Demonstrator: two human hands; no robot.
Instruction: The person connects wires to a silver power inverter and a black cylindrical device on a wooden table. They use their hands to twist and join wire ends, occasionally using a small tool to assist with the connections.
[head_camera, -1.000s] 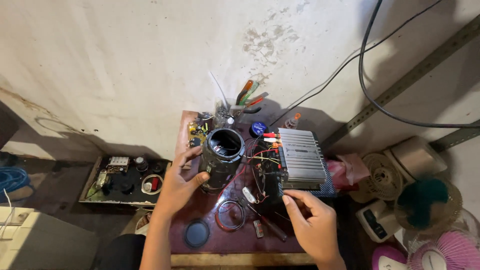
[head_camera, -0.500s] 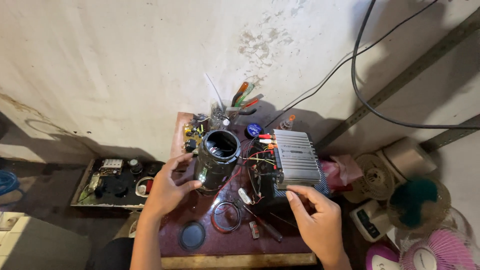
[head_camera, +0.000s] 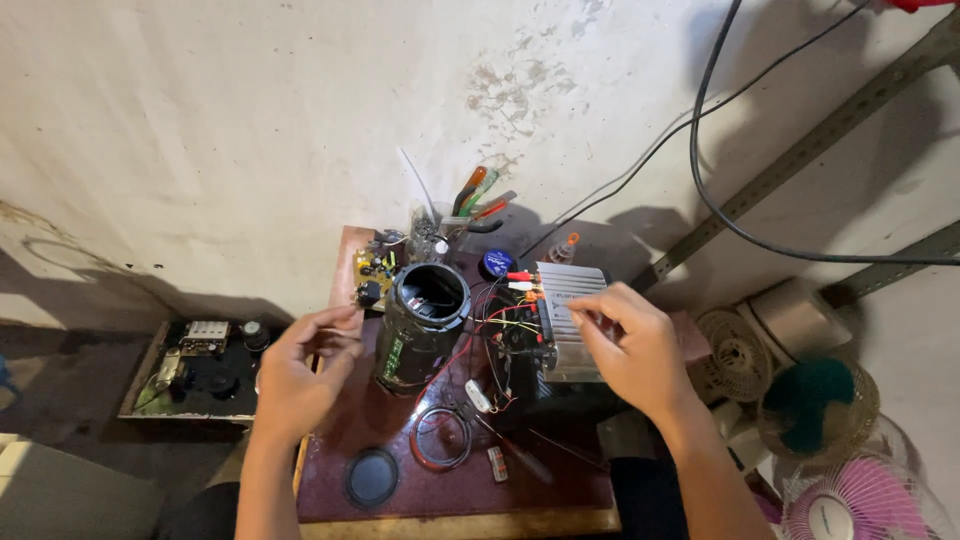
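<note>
- The person sat at a small dark red table (head_camera: 340, 478) pushed up against a pale wall.
- The right hand (head_camera: 632, 350) lay on top of a silver metal box with ribs (head_camera: 566, 290). The fingers were spread and pressing down on it, not wrapped around it.
- The left hand (head_camera: 300, 368) hung in the air just left of a black round speaker body (head_camera: 422, 325). Its fingers were loosely curled and held nothing. It was close to the speaker body but not touching it.
- The speaker body stood upright near the middle of the table with its open end up.
- Red and black wires (head_camera: 490, 330) ran between the speaker body and the silver box.
- A black ring (head_camera: 441, 438) and a round black cap (head_camera: 372, 477) lay flat on the table in front.
- A cup of tools (head_camera: 440, 225) stood at the back by the wall.
- It looked like the person was busy with the wiring step, holding the silver box steady.
- The next move would likely call for a gentle touch, since the wires were thin and tangled, and for the free left hand to steady the speaker body so it would not tip.
</note>
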